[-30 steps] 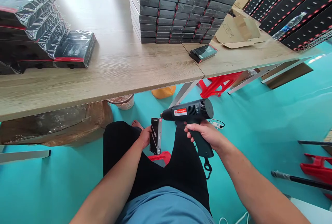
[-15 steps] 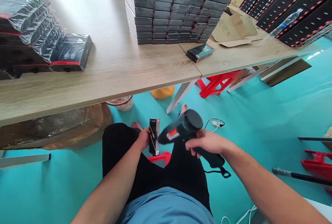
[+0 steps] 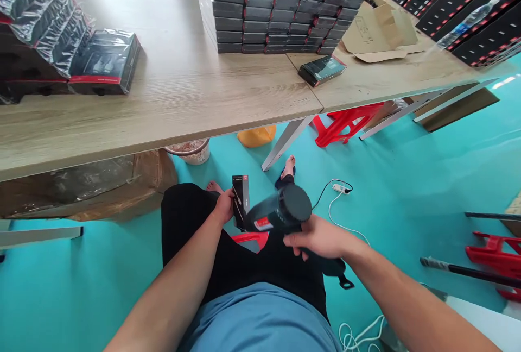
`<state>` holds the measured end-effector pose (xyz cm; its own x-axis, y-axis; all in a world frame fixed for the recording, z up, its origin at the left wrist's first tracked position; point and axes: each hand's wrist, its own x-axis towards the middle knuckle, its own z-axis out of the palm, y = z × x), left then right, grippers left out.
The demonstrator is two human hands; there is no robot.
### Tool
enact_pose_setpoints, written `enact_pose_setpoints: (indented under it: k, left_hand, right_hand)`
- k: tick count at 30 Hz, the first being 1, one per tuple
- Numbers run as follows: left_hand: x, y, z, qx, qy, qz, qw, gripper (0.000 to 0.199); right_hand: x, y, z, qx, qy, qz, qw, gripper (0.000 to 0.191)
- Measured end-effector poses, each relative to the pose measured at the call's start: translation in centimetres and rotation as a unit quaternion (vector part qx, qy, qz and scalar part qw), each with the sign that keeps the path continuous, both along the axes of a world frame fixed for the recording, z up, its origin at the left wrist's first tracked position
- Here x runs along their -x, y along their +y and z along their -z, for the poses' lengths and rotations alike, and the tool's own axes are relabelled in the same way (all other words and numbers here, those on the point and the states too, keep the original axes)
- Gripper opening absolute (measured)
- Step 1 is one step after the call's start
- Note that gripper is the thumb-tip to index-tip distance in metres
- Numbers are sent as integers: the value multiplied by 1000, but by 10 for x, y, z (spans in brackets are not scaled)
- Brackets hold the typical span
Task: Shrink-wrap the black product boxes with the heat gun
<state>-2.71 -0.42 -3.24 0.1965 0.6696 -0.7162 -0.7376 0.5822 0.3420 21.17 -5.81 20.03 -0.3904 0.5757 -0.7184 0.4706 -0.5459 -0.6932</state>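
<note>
A slim black box (image 3: 240,192) with a grey side stands upright above my lap, and my left hand (image 3: 224,206) is closed on its left edge. My right hand (image 3: 311,238) is wrapped round the handle of a black heat gun (image 3: 280,211) with a red label. The heat gun's nozzle points left at the lower part of the box and hides some of it; I cannot tell whether they touch. Both hands are below the table's front edge, over my thighs.
The wooden table (image 3: 175,118) crosses ahead, bearing a tall stack of black boxes (image 3: 277,10), film-wrapped boxes (image 3: 103,61) and a single box (image 3: 321,70). Below are a bin (image 3: 195,152), a yellow object (image 3: 256,136), a red stool (image 3: 344,123) and a power strip (image 3: 341,188).
The heat gun has shifted slightly left and down, its nozzle now overlapping the box's lower part. The box stays in my left hand. The view has tilted a little downward.
</note>
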Motion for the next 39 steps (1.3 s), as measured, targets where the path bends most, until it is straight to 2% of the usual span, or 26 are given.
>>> enact_pose_setpoints:
  k: [2,4,6,10,13,20,25,29,31,33,35,37,39]
  left_hand:
    - [1,2,0,-6,13,-7,1000,10]
    - [1,3,-1,-9,19,-8,1000,7]
    - [1,4,-4,-19,31,-7,999,10]
    - [-1,4,-13,-52,38,11,998,37]
    - [-3,4,-15,-44,39,31,998,43]
    - [-6,2,-8,-15,78,29,996,36]
    - [-6,-2,-6,-33,81,43,995,41]
    - [-4,-3,-6,-14,75,47,996,41]
    - [-2,-3,-8,0,84,43,995,41]
    - [1,-2,-13,-1,77,23,997,41]
    - [5,-1,-21,-12,21,7,1000,42]
    - [11,-1,-30,-42,-71,11,997,47]
    - [14,-1,-40,-76,-144,28,986,55]
  right_hand:
    - [-4,-18,1,20,-32,-37,999,13]
    - [-9,-31,3,37,-50,-42,997,13]
    - [-18,-38,6,48,-37,-2,998,16]
    - [-37,-43,12,39,20,138,989,29]
    - [-42,-43,13,28,35,178,983,34]
    - [-16,-24,17,4,36,79,996,26]
    - [1,3,20,-62,31,99,993,26]
    - [-5,6,5,-4,3,-31,1000,17]
    - [-11,-1,0,6,-10,-40,999,14]
    - [-19,-10,-1,-4,2,37,999,17]
    - [-27,-18,3,-4,36,155,987,27]
    - [-35,-23,11,12,76,260,963,36]
    - [-40,-26,19,32,110,339,934,35]
